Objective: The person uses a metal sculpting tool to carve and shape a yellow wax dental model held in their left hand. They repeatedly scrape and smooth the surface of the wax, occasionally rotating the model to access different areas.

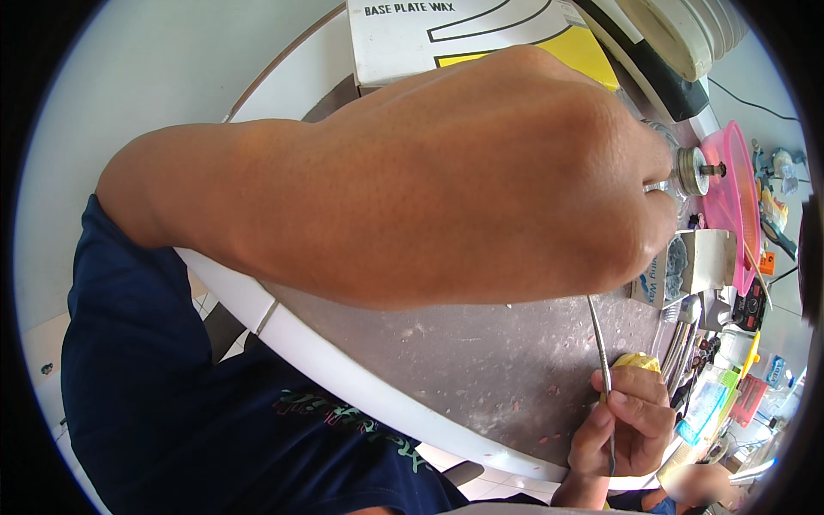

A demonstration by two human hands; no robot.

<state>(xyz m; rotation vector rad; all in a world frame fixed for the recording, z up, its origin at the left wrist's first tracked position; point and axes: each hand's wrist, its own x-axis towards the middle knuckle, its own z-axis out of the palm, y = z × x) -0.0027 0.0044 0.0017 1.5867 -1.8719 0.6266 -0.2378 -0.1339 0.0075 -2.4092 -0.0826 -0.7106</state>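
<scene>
My left hand fills the upper middle, its back turned up and the forearm reaching in from the left. Its fingers curl down and away at the right, so whatever they hold is hidden. Just beyond the fingers lies a glass spirit lamp with a metal cap and a dark wick. Lower right, my right hand pinches a slim metal wax carver between thumb and fingers. The carver's upper end passes behind the left hand. Right behind the right hand's fingers sits a pale yellow lump.
A white and yellow box stands at the back. An open small carton, a pink basket and several metal tools crowd the right. Scraps dot the grey tabletop, which has a white rim. Another person shows blurred, lower right.
</scene>
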